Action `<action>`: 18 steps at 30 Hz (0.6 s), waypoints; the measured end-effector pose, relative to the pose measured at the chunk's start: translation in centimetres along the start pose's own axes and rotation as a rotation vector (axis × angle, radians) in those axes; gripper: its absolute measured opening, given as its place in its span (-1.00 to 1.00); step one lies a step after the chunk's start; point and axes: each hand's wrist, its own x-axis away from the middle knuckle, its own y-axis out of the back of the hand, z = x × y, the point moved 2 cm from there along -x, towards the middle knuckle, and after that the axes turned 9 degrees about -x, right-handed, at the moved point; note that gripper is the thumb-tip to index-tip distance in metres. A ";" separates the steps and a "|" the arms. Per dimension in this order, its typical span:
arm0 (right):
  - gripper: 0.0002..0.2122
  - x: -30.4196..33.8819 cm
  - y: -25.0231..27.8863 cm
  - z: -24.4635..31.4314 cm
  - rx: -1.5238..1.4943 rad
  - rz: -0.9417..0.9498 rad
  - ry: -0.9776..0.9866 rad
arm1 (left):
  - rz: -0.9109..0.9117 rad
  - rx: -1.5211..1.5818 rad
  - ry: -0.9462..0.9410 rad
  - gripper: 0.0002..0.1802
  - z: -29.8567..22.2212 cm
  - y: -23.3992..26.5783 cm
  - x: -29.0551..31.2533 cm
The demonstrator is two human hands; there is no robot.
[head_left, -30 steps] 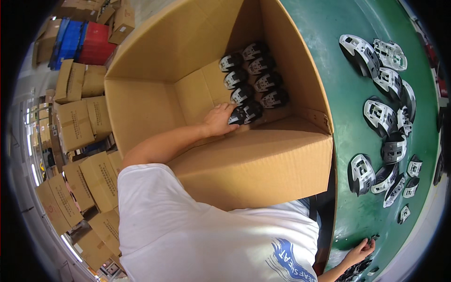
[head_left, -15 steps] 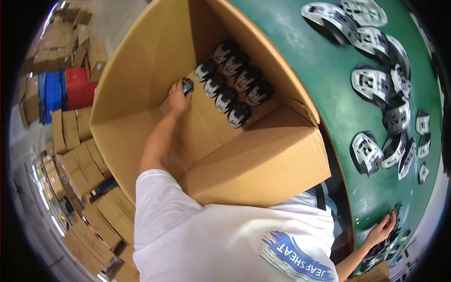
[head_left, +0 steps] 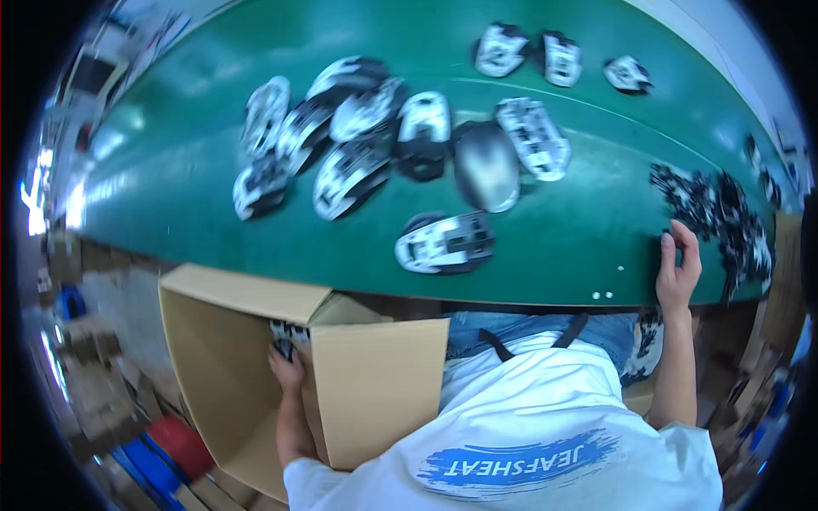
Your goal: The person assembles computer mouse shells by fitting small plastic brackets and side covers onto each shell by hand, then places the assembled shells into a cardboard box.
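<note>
Inside the open cardboard box at the lower left, my left hand is closed on a dark rounded shell. Beyond it, several black-and-silver shells show only in part, as the box flaps hide the rest. My right hand is raised over the green table's right side with fingers bent together. A small black piece appears between its fingertips, too blurred to tell its kind. Beside that hand lies a heap of small black parts.
Several black-and-silver oval shells lie grouped on the green table. A separate one is near the front edge, and three smaller ones are at the back. Small white bits dot the table. Red and blue crates stand lower left.
The view has swung from the box toward the table. My left hand stays in the box with the dark shell. My right hand has lifted off the heap of black parts.
</note>
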 end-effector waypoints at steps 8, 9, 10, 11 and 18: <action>-0.86 0.9 3.4 0.8 -0.060 0.030 0.004 | -0.923 0.617 -0.101 -0.46 -12.8 23.6 -7.7; -0.86 0.9 3.6 0.4 -0.056 0.018 -0.009 | -0.916 0.670 -0.282 -0.47 -19.4 27.4 -7.9; -0.87 0.6 3.6 0.2 -0.091 0.056 -0.093 | -0.922 0.697 -0.445 -0.48 -24.7 31.4 -6.7; -0.87 0.3 3.5 0.1 -0.121 0.097 -0.177 | -0.853 0.735 -0.545 -0.51 -30.1 33.9 -6.2; -0.88 -0.6 4.1 0.5 -0.415 -0.061 -0.205 | -0.244 0.325 -1.137 -0.18 -66.5 35.3 -2.0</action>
